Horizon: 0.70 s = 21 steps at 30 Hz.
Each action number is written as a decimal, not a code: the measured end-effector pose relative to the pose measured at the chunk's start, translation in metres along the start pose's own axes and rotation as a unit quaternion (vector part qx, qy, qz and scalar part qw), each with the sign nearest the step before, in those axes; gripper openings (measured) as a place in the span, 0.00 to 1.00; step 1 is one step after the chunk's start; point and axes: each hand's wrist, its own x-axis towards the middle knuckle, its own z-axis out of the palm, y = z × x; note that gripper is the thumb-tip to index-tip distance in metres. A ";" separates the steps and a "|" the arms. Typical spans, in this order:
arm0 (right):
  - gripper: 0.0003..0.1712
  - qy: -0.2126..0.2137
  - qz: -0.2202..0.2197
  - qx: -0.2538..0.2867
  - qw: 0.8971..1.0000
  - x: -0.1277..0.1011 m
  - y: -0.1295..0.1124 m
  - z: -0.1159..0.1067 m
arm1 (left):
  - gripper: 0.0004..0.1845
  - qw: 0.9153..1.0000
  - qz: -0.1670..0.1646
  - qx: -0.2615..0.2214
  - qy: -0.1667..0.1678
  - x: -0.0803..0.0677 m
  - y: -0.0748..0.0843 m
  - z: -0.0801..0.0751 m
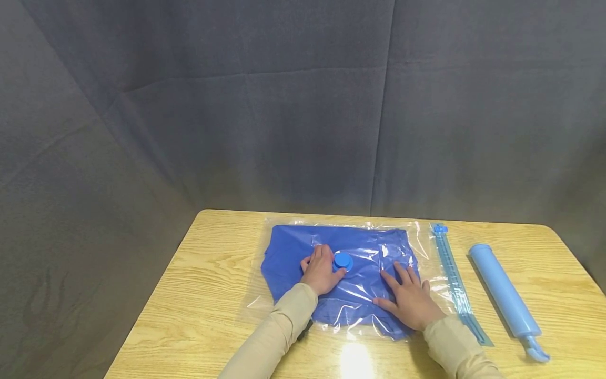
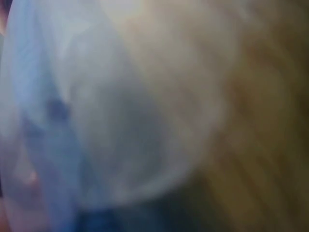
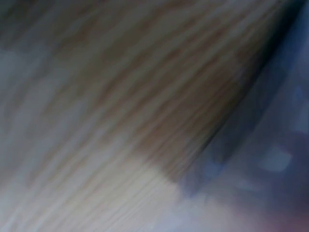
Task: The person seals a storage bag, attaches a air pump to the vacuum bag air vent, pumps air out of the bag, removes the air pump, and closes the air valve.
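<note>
Beige-sleeved right hand [image 1: 413, 305], fingers spread, gripping nothing, rests on clear plastic bag of blue fabric [image 1: 362, 287] near wooden tabletop's [image 1: 199, 273] far edge. Beige-sleeved left hand [image 1: 321, 273] touches round blue plastic cap [image 1: 343, 259]; can't tell if gripping.

Clear plastic [image 2: 120, 121], blue cloth [image 2: 31, 72] and wooden tabletop [image 2: 260, 130] look blurred.

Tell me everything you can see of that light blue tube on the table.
The tube looks like smooth plastic: a long, light blue cylinder with a wider, rounded cap at its far end and a slim, curved piece, perhaps a handle, at its near end. It lies on its side on the wood-patterned table, slantwise, right of the clear bag with its teal strip. Only the table is seen touching it.
</note>
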 end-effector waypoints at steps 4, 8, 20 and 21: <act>0.42 0.000 -0.002 -0.001 1.000 -0.001 -0.001 -0.002 | 0.27 1.000 0.005 -0.004 -0.001 -0.001 0.001 -0.001; 0.42 0.002 -0.005 -0.002 1.000 -0.001 -0.002 -0.004 | 0.31 1.000 0.013 0.009 -0.019 -0.002 0.002 -0.004; 0.42 0.003 -0.005 0.000 1.000 -0.002 -0.002 -0.003 | 0.24 0.999 0.017 0.026 -0.028 -0.002 -0.001 -0.001; 0.42 0.002 -0.004 0.000 1.000 -0.002 -0.002 -0.003 | 0.23 0.999 0.019 0.022 -0.024 -0.002 -0.001 -0.001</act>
